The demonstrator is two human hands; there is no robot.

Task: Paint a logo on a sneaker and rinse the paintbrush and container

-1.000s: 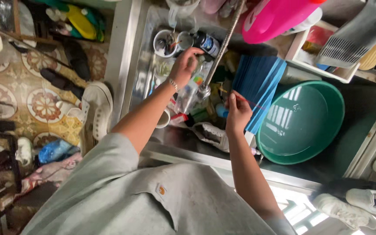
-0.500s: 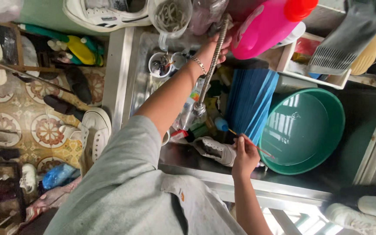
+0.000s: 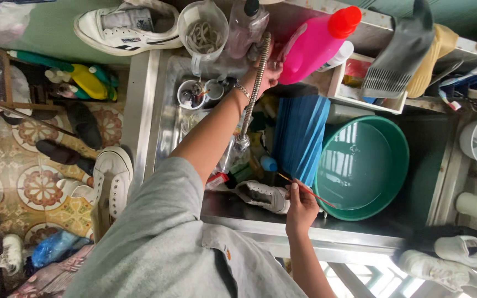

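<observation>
Two bare hands work over a cluttered steel sink seen from above. The left hand is raised to the far end of the sink, its fingers closed around a ribbed metal hose that runs down to a small tap fitting. The right hand hovers at the near edge of the sink, pinching a thin reddish stick that slants out toward a green basin. Just beside that hand, on its left, a white sneaker lies on its side in the sink bottom.

Much crowds the space between the two hands. A folded blue sheet stands upright against the basin, and small bottles and tubes are jammed beneath the hose. Near the left hand a pink detergent bottle with a red cap leans across a shelf, with a clear jug of white laces and a clear bottle close by. Two small cups sit in the sink's far corner.

To the right, a grey brush head rests on a white rack. A white sneaker on the ledge lies at the top, another sneaker by the sink lies on the patterned tile floor, and a third sneaker sits low at right.
</observation>
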